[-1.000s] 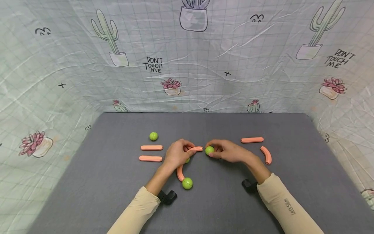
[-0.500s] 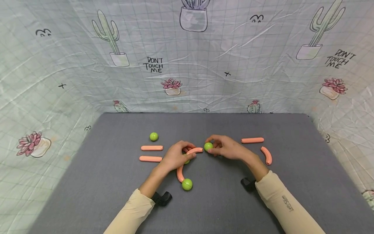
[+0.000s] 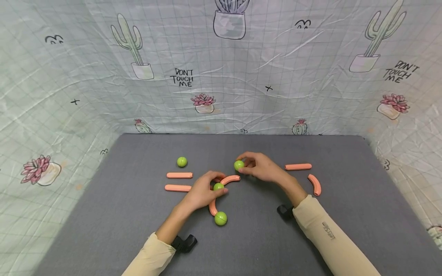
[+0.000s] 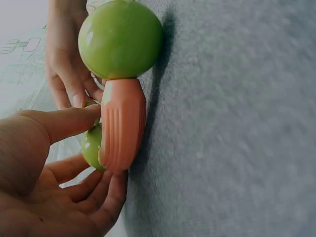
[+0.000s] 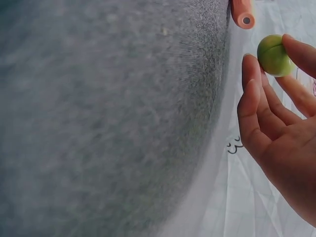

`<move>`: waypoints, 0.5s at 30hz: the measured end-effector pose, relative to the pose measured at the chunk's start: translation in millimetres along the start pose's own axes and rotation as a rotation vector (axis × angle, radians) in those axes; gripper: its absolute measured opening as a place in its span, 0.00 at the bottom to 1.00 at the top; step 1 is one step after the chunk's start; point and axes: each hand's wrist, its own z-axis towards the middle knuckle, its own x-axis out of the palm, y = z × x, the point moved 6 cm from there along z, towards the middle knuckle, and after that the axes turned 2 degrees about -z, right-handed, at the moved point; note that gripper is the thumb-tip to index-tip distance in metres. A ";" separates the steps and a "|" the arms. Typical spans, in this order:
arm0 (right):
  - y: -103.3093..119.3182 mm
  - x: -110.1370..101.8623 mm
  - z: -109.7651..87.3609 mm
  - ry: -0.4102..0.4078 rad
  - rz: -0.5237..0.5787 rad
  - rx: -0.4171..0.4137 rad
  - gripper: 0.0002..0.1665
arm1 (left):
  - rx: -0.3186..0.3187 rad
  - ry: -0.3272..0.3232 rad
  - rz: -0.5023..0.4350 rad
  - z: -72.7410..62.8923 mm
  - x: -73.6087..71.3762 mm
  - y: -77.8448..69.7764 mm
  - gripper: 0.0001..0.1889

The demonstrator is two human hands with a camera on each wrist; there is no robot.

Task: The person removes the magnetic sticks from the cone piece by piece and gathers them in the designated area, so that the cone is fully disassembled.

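Note:
On the dark table, a curved orange rod [image 3: 230,179], a green ball [image 3: 218,186], a second curved orange rod [image 3: 213,208] and another green ball [image 3: 220,218] form a bent chain. My left hand [image 3: 201,191] holds the chain's middle ball, its thumb and fingers on either side. In the left wrist view, the near rod [image 4: 123,123] touches the large near ball [image 4: 121,39]. My right hand [image 3: 260,166] pinches a separate green ball [image 3: 239,165] beyond the upper rod's end. The right wrist view shows that ball [image 5: 274,55] apart from the rod end [image 5: 244,19], which has a dark round centre.
Two straight orange rods [image 3: 179,175] and a green ball [image 3: 182,161] lie left of the chain. At the right lie a straight rod [image 3: 298,166] and a curved rod [image 3: 314,184]. Patterned cloth [image 3: 241,76] hangs behind and beside the table.
My right hand has moved the pinched ball leftward and farther away, above the rod's end. My left hand has slid back from the upper curved rod to the middle ball.

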 end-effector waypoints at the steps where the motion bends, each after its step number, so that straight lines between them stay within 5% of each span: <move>1: 0.5 0.2 1.4 0.000 -0.004 0.002 0.21 | 0.000 0.002 -0.006 -1.4 -0.8 0.4 0.20; 15: 7.8 12.8 24.0 0.041 -0.036 -0.051 0.20 | -0.011 0.044 -0.066 -6.4 -8.4 7.9 0.22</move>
